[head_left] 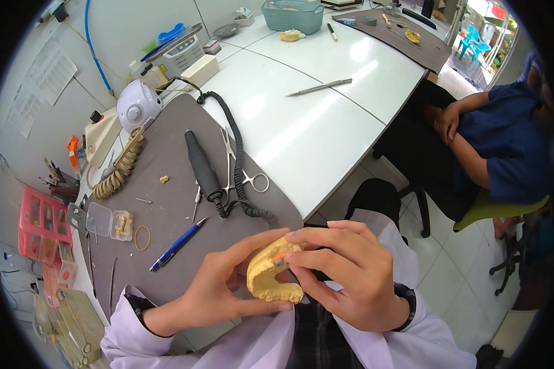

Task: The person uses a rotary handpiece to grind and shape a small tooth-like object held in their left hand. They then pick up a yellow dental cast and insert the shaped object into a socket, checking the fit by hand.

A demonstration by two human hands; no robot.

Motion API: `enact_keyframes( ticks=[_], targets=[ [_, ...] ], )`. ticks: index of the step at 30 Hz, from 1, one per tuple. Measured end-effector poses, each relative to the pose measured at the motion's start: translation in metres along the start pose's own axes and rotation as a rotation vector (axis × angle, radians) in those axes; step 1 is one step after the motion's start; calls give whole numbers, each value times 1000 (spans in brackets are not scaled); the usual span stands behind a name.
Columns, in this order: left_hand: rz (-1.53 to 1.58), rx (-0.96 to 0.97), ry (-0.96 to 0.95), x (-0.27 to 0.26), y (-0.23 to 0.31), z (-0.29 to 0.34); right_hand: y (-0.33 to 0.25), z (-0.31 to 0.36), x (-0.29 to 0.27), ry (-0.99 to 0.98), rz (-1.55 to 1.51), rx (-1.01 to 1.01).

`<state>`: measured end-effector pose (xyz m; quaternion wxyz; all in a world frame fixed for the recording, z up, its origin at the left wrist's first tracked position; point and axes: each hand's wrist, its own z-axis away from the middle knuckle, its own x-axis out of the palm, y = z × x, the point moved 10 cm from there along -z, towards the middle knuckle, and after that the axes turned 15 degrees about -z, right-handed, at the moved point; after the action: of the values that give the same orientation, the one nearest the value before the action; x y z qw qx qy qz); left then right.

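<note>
A yellow plaster dental model (262,275), curved like a horseshoe, is held up over the near edge of the bench. My left hand (212,289) wraps it from the left, thumb along its lower side and fingers over the top. From the right, my right hand (357,277) has its thumb and fingertips closed against the model's upper part. A small orange and grey piece (279,259) shows at those fingertips; its kind is too small to tell. On the mat nearby lie a blue pen (178,244) and a black handpiece (202,166).
Metal forceps (229,163), a coiled black cord (234,123), a rubber band (143,238) and a small clear box (123,225) with tooth-coloured pieces lie on the brown mat (166,212). A metal instrument (319,87) rests on white tiles. A person in blue (505,135) sits at right.
</note>
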<state>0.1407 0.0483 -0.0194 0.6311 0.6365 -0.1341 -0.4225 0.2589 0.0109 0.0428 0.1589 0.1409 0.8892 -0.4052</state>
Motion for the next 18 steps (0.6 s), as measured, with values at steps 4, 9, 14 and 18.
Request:
enact_keyframes(
  ticks=[4, 9, 14, 18],
  targets=[
    [-47, 18, 34, -2, 1, 0, 6, -3, 2, -12, -47, 74],
    [-255, 93, 80, -7, 9, 0, 11, -6, 3, -55, -80, 92],
    [-352, 95, 101, -8, 10, 1, 7, -7, 5, -91, 8, 38],
    [-316, 50, 88, -8, 10, 0, 2, -5, 6, -77, 69, -26]
  ],
)
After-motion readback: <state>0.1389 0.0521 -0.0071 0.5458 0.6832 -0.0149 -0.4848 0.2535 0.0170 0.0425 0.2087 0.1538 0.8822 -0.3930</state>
